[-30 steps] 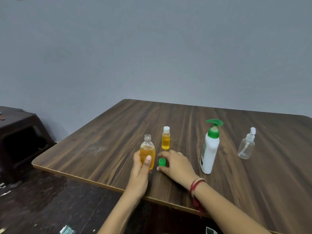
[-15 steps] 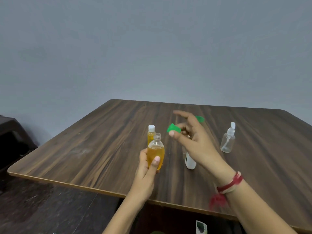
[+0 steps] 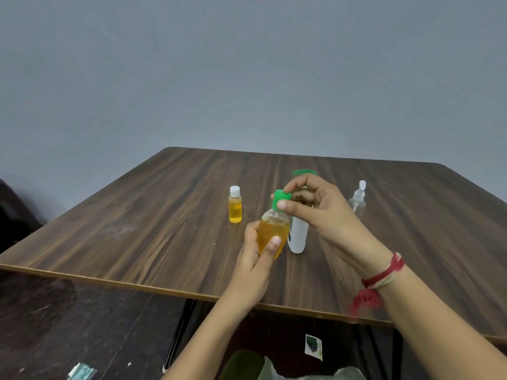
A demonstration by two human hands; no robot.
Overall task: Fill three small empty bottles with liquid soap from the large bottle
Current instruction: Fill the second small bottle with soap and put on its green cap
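Observation:
My left hand grips a small round bottle full of orange soap, lifted above the wooden table. My right hand pinches the green cap, which sits on that bottle's neck. Behind my hands stands the large white pump bottle with a green pump head, mostly hidden. A small bottle with a white cap, filled with yellow-orange soap, stands to the left. A clear spray bottle stands at the right and looks empty.
The table's front edge runs below my wrists. The dark floor below holds paper scraps and a green bag. A dark piece of furniture shows at the left edge.
My right hand picked the green cap up from the table, carried it through the air, and now holds it on the neck of the bottle my left hand has lifted.

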